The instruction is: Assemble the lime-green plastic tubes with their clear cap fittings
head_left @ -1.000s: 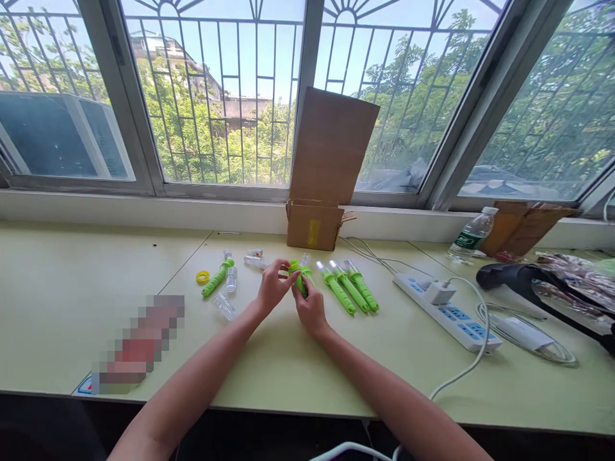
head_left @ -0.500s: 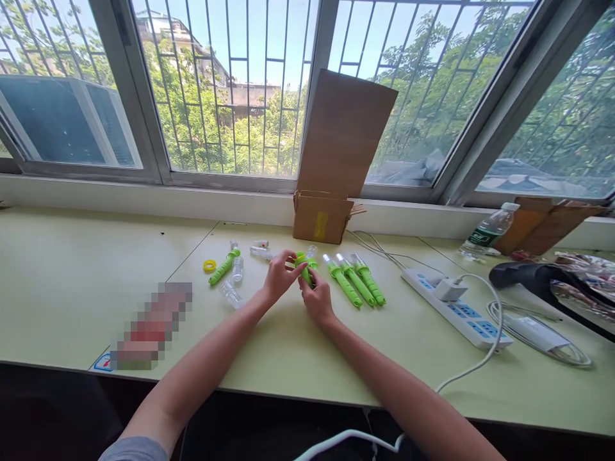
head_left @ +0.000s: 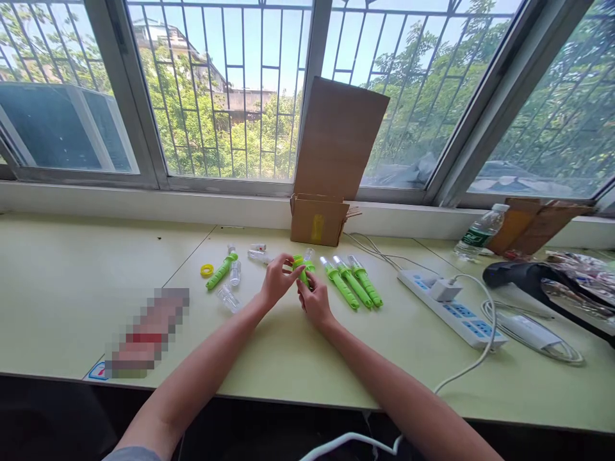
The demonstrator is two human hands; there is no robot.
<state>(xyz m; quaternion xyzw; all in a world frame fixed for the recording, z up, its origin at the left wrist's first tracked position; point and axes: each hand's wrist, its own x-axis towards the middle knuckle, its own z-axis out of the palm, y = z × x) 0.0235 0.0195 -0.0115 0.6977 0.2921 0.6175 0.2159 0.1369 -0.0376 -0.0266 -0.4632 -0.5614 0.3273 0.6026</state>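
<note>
My left hand (head_left: 278, 280) is closed, its thumb and fingers pinching the upper end of a green plastic tubular handle (head_left: 303, 276). Lower down, the fingers of my right hand (head_left: 314, 299) wrap round the same handle, which tilts above the table. Just behind it another green handle with a clear tip (head_left: 310, 255) is partly hidden. To the right lie three green handles with clear tips (head_left: 344, 288) side by side. On the left are another green handle (head_left: 221, 271), a yellow ring (head_left: 206, 270) and clear plastic tubes, among them a wider one (head_left: 227, 298).
A cardboard box (head_left: 314, 221) with a raised flap stands by the window. Toward the right are a white power strip (head_left: 451, 307) with cables, a water bottle (head_left: 482, 232) and a black curved strap (head_left: 533, 285). A blurred patch (head_left: 147, 336) covers something at left front.
The view has shifted slightly. Both hands keep hold of the green handle at about the same spot, with only a small shift of the fingers.
</note>
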